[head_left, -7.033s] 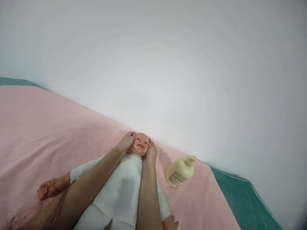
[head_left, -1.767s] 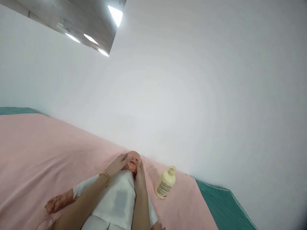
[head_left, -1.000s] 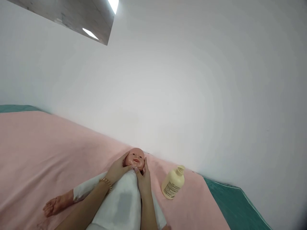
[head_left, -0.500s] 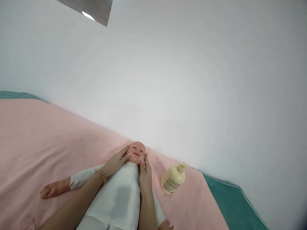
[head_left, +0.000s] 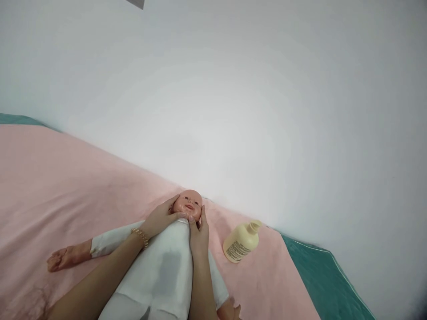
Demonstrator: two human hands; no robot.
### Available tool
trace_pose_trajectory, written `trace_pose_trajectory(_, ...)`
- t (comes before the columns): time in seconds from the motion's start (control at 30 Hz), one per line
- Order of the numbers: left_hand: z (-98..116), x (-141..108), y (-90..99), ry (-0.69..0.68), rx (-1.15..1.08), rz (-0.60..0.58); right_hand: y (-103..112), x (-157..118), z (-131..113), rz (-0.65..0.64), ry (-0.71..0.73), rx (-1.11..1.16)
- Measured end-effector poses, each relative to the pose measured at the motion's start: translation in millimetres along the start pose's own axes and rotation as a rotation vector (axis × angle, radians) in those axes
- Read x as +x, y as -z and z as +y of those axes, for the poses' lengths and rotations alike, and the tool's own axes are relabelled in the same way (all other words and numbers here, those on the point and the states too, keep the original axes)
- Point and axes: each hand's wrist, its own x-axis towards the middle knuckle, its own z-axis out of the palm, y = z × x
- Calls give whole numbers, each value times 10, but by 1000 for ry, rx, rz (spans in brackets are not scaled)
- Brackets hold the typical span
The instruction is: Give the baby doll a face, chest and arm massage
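Pink cloth [head_left: 263,284] underneath, wrinkled at the left, with green covering [head_left: 327,271] showing past its edge at the right and again at the far left. Face up on the cloth, a doll [head_left: 188,202] in white clothing [head_left: 167,275], with its head toward the wall [head_left: 233,111] and its body running down to the bottom edge of the view.

Left hand [head_left: 162,218] curved against the left side of the doll's head, with the thumb laid along below the chin, by the collar. Right hand [head_left: 199,235] against the opposite side, fingers up along the cheek, thumb raised to the chin. Both holding the head, cupped between them. On the left wrist, a beaded bracelet [head_left: 140,238] in a gold tone.

Stretched out to the left from under the left forearm, one doll arm [head_left: 70,257] in a white sleeve; partly visible beyond the right forearm, the other [head_left: 228,309]. On the front of the clothing, a grey patch [head_left: 167,271].

To the right of the right hand, well apart from it, a pale yellow pump bottle [head_left: 240,242] on the pink cloth, with small dark print, too small to read. At the top edge, just the corner of something grey [head_left: 137,3], too cropped to identify.
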Motion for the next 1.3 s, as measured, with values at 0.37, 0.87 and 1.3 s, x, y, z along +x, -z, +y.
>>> trace_pose_trajectory(0.37,3,-35,52,-10,-55,9,94,8,-9,-69,26,112)
trace_pose_trajectory(0.87,35,-59,3,48,66,9,-2,-54,-106,-45,17,-1)
trace_pose_trajectory(1.3,-150,49,70,-13,-6,-30,73,59,87,-90,8,113)
